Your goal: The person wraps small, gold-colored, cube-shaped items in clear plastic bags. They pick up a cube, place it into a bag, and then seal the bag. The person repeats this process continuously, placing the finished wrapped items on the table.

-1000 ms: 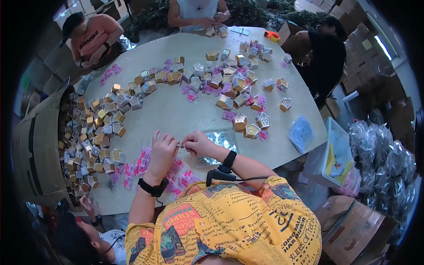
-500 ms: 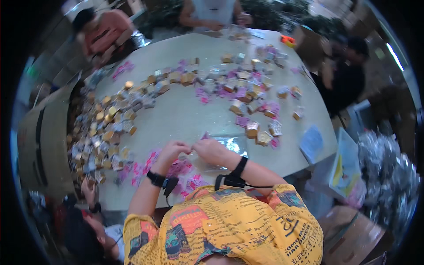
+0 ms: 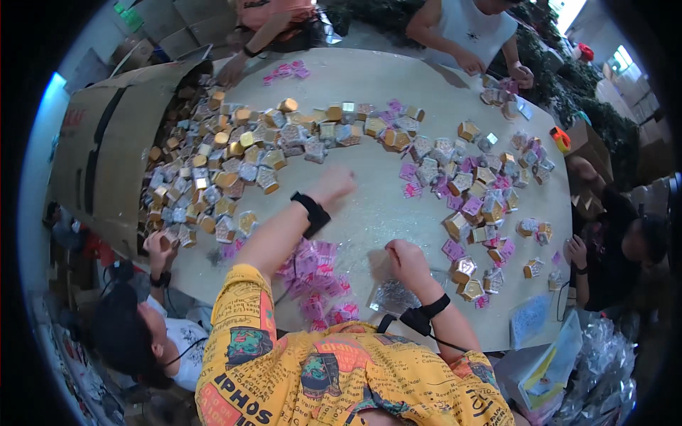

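My left hand [image 3: 334, 183] is stretched forward over the bare middle of the table, short of the curved row of small gold-and-silver house-shaped pieces [image 3: 312, 148]. Motion smears its fingers, so their grip does not show. Lower and to the right, my right hand [image 3: 410, 263] is closed, its fingers curled together; whatever it may hold is hidden. Just below that hand lie clear plastic bags [image 3: 392, 297], flat on the table. Pink printed cards [image 3: 320, 266] are heaped under my left forearm, close to my body.
A big cardboard box [image 3: 106, 156] on its side spills house-shaped pieces at the left. More pieces, mixed with pink cards, spread along the right [image 3: 490, 192]. A blue sheet [image 3: 527, 321] lies near the right edge. Several co-workers sit or stand around the table [image 3: 369, 78].
My hands, close together before, have parted. The left has gone forward; the right stays nearer my body, by the plastic bags. The whole view has shifted with my head.
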